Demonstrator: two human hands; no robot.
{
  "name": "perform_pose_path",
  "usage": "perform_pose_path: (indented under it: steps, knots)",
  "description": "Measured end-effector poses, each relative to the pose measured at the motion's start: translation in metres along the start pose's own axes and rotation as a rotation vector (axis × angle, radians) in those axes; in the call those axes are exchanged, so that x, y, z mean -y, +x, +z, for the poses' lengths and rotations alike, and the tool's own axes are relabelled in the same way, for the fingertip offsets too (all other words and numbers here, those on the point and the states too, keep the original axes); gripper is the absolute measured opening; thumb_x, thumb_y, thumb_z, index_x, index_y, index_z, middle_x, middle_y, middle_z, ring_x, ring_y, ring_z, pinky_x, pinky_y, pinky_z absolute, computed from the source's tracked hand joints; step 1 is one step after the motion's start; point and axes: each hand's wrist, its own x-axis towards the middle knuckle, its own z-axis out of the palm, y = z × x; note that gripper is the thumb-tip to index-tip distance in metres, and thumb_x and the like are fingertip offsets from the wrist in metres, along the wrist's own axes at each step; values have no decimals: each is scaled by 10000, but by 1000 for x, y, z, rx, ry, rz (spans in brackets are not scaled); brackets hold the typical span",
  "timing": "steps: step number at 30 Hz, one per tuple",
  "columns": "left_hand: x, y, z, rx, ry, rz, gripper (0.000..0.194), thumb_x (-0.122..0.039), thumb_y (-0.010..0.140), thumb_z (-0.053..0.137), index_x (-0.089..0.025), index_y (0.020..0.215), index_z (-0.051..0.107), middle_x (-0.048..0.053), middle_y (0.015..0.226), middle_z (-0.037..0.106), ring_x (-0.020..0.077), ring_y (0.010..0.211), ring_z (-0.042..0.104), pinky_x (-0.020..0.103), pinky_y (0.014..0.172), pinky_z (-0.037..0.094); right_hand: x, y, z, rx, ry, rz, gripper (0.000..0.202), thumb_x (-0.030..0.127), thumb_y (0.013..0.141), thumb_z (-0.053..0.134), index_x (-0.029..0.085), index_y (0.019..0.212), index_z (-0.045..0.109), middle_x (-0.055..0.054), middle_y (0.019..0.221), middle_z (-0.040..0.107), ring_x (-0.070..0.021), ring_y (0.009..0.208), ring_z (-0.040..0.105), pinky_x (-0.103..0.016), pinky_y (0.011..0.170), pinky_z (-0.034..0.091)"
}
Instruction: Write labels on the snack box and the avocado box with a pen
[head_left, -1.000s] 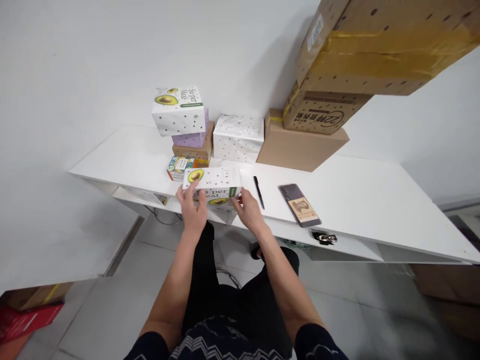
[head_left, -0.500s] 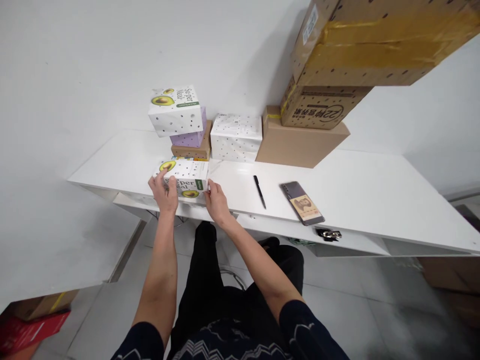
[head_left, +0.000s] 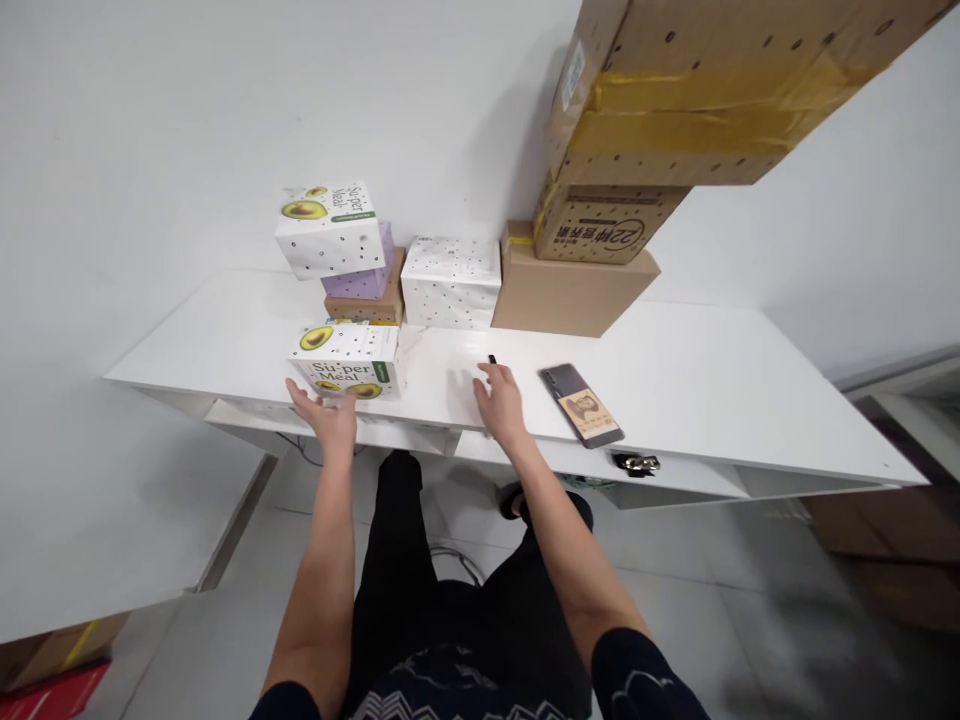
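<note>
Hands beside white avocado-printed "Super Meal" carton [head_left: 346, 359].
Left hand [head_left: 324, 413], fingers spread, just before it; right hand [head_left: 498, 398], fingers apart, covers black pen [head_left: 492, 360] on white surface [head_left: 712, 400].

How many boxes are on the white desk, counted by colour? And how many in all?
White boxes with avocado pictures: 2
White dotted box: 1
Purple box: 1
Brown cardboard boxes: 4
Total: 8 boxes on the desk
</note>
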Motion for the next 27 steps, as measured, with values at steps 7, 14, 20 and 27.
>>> perform_pose_path:
  steps: [7,14,20,27]
  knots:
    - [12,-5,42,-46,2,-42,1074,-156,611,704,-163,1522,135,212,1478,196,308,1447,248,436,1111,415,-36,7,-55,-75,-71,141,339,285,888,481,132,1146,639,-174,1139,626,-218,776,649,-413,813,547]
    - [1,-38,33,-232,-69,186,584,-203,762,587,-203,1319,409,142,1267,443,217,1126,529,421,977,486,-16,13,-48,290,-396,255,402,287,924,550,107,1283,576,-191,1139,649,-288,1006,655,-377,890,498]
    - [-50,-76,46,97,-113,680,215,-209,854,540,-186,1064,579,94,1015,597,230,1048,585,417,936,497,-9,27,-38,406,-460,290,348,83,889,470,105,1213,598,-218,1115,637,-298,989,661,-381,851,501]
    - [-78,-68,89,349,-118,522,283,-230,850,530,-189,1112,626,96,1076,638,209,1020,615,387,925,522,-32,49,-77,155,-370,326,318,121,832,483,112,1125,607,-165,1089,613,-270,908,634,-385,859,501]
